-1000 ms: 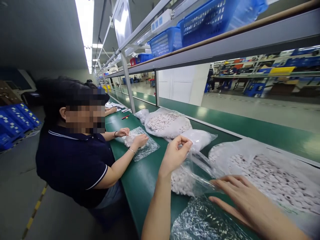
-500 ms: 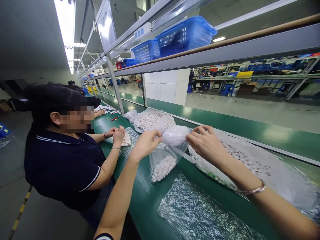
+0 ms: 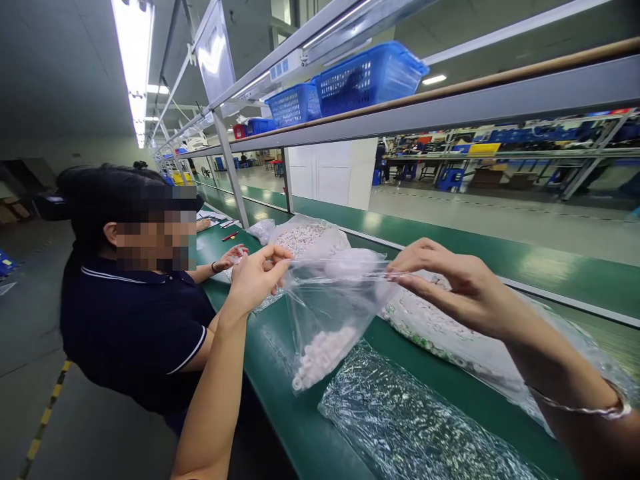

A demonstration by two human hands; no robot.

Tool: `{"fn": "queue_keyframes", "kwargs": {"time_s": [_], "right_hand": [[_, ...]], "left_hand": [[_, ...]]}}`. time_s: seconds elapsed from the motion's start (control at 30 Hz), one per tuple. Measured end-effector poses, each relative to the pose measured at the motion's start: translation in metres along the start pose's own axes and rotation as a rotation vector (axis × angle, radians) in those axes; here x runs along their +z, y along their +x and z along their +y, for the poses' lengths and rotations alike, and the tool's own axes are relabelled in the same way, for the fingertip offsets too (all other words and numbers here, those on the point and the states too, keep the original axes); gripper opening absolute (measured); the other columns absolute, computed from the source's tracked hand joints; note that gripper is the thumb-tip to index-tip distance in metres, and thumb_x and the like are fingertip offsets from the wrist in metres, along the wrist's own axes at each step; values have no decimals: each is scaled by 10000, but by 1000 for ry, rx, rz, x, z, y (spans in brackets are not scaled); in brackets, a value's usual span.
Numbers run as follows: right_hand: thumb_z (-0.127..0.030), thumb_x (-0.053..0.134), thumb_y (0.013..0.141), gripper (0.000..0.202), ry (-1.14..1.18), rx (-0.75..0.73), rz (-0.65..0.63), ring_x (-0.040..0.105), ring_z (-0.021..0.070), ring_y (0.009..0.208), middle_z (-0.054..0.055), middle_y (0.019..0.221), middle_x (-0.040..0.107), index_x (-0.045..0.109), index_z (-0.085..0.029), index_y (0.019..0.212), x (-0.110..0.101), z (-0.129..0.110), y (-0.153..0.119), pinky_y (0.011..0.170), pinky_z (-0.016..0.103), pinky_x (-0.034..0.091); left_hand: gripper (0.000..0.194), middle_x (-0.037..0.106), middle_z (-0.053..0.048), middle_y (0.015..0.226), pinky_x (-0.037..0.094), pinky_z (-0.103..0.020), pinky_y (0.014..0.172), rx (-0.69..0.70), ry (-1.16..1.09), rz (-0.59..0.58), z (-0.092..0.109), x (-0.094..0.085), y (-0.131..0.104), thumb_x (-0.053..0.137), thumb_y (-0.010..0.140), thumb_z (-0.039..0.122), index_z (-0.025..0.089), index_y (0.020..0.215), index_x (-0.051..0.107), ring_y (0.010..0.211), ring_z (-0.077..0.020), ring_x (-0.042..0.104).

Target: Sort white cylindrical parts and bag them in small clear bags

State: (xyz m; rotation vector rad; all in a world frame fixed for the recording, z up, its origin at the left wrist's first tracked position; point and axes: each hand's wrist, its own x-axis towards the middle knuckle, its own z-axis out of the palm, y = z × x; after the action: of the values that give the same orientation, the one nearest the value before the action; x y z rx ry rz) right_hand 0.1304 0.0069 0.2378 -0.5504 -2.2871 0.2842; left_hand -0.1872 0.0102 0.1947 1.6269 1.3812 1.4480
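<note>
A clear plastic bag (image 3: 333, 303) is stretched between my two hands above the green bench. My left hand (image 3: 257, 277) pinches its top left corner, and my right hand (image 3: 450, 283) pinches the top right corner. Small white ring-like parts (image 3: 325, 353) lie heaped in the bottom of the bag. Behind its upper edge shows a rounded white plastic bundle (image 3: 355, 262). Beyond that lies a larger open bag of white parts (image 3: 307, 237). To the right, partly behind my right arm, a big bag of similar parts (image 3: 425, 320) is spread on the bench.
A stack of clear plastic film or bags (image 3: 415, 420) lies on the green bench (image 3: 300, 433) in front. At left a co-worker (image 3: 135, 320) sits close by, hands over the bench. Blue baskets (image 3: 370, 77) stand on the shelf above. A red pen (image 3: 230, 236) lies farther back.
My hands have moved apart, the left one leftward, pulling the bag's top edge taut. The bag has come nearer, and the co-worker's hands have shifted.
</note>
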Motion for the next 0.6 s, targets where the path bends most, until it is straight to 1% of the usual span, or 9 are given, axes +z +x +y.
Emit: {"fn": "queue_keyframes", "kwargs": {"time_s": [0.13, 0.23, 0.3, 0.4, 0.47, 0.5, 0.53, 0.57, 0.6], "right_hand": [[-315, 560, 945, 173, 343, 159, 122, 585, 217, 916, 50, 942, 658, 678, -238, 844, 11, 2, -19, 802, 344, 471], [-366, 582, 919, 295, 630, 246, 280, 555, 197, 852, 40, 872, 613, 593, -221, 663, 26, 5, -33, 758, 310, 465], [-400, 624, 872, 320, 838, 288, 344, 542, 191, 831, 34, 853, 589, 548, -219, 620, 37, 4, -41, 744, 297, 476], [-423, 682, 801, 305, 1117, 364, 400, 566, 207, 939, 29, 928, 617, 537, -227, 619, 51, -7, -52, 845, 307, 498], [-425, 701, 778, 288, 1261, 398, 422, 582, 222, 997, 24, 885, 652, 539, -238, 631, 59, -16, -60, 938, 336, 486], [-420, 694, 787, 292, 1325, 405, 415, 604, 222, 955, 18, 773, 653, 524, -244, 628, 62, -20, -64, 961, 355, 480], [-411, 678, 806, 315, 1384, 391, 397, 626, 209, 837, 0, 607, 607, 493, -247, 610, 65, -24, -68, 961, 368, 483], [-399, 653, 835, 353, 1439, 372, 376, 612, 184, 663, -31, 448, 500, 451, -247, 590, 68, -26, -72, 940, 371, 493], [-389, 623, 868, 393, 1487, 351, 355, 534, 148, 483, -68, 339, 359, 407, -243, 574, 70, -28, -76, 897, 360, 509]], "left_hand": [[156, 513, 53, 581, 342, -163, 352, -27, -224, -152, -7, 8, -9, 625, 801, 309, 181, 891, 626, 411, -67, 447], [123, 497, 57, 620, 332, -136, 320, -124, -393, -262, -10, 18, -22, 614, 815, 287, 187, 886, 601, 432, -59, 457], [117, 505, 51, 650, 329, -123, 314, -186, -446, -307, -13, 25, -34, 607, 827, 288, 186, 884, 595, 446, -55, 472], [120, 514, 46, 658, 324, -116, 302, -239, -490, -350, -18, 33, -52, 597, 846, 301, 185, 874, 586, 435, -51, 471], [115, 513, 46, 641, 323, -115, 297, -256, -507, -375, -21, 38, -63, 589, 858, 299, 184, 862, 581, 422, -51, 467], [112, 516, 45, 635, 322, -115, 296, -264, -512, -388, -21, 39, -69, 585, 863, 294, 183, 858, 580, 417, -51, 467], [110, 518, 45, 626, 322, -113, 296, -273, -519, -402, -22, 41, -74, 581, 869, 291, 181, 855, 580, 414, -51, 467], [112, 516, 47, 615, 321, -112, 297, -280, -530, -413, -22, 43, -79, 578, 874, 290, 180, 853, 580, 409, -49, 463], [116, 513, 49, 603, 320, -110, 298, -287, -543, -423, -22, 45, -83, 575, 880, 291, 178, 851, 579, 402, -47, 458]]}}
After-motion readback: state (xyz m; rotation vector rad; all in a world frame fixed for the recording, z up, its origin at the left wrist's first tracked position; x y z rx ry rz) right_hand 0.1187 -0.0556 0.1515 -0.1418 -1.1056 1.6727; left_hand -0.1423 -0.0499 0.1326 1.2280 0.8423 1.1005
